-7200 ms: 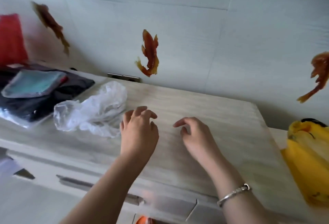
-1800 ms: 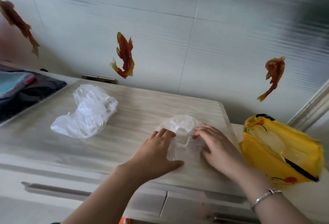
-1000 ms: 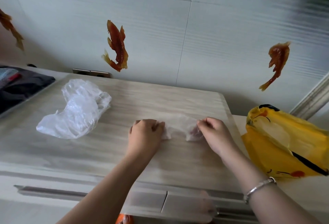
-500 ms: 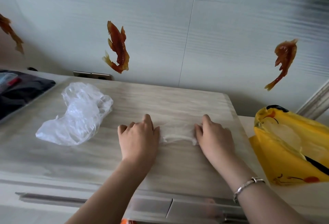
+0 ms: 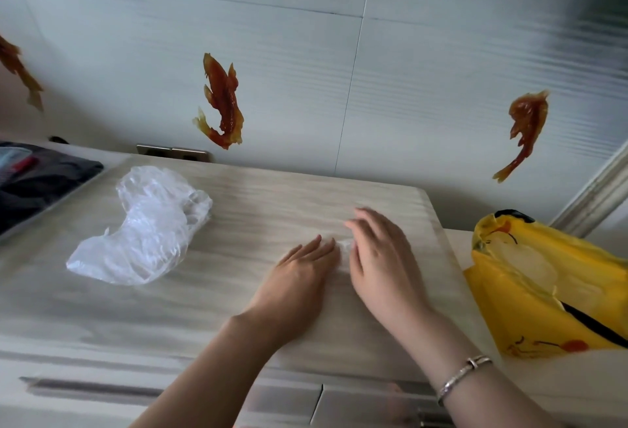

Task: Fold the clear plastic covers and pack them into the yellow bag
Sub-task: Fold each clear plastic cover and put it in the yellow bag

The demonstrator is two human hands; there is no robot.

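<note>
A: Head view, entry one. Where are the hands sitting?

B: Both are lying low over the pale wood-grain counter (image 5: 238, 308), right of centre. The left hand (image 5: 299, 278) is resting palm down, fingers straight and together, tips touching a small, flattened clear plastic cover (image 5: 343, 249). The right hand (image 5: 380, 257) is hovering just beside it, fingers loosely spread and slightly blurred; its grip is pinching nothing that I can make out.

A: And the cover itself?

B: It is showing only as a thin whitish patch between the two hands, mostly hidden under them. How it is folded I cannot tell.

A: Other task items?

B: A second clear plastic cover (image 5: 146, 227), crumpled and bulky, is lying on the counter's left part, well apart from the hands. The yellow bag (image 5: 543, 298) is sitting off the counter's right edge on a lower white surface, mouth facing up and left, something pale showing through its plastic.

A: Surroundings?

B: Three orange fish stickers are clinging to the white tiled wall, the middle one (image 5: 221, 104) above the counter's back edge. Dark folded cloth (image 5: 40, 182) is lying at far left. A silver bracelet (image 5: 462, 376) is circling the right wrist. A drawer handle (image 5: 88, 388) is running along the front below.
</note>
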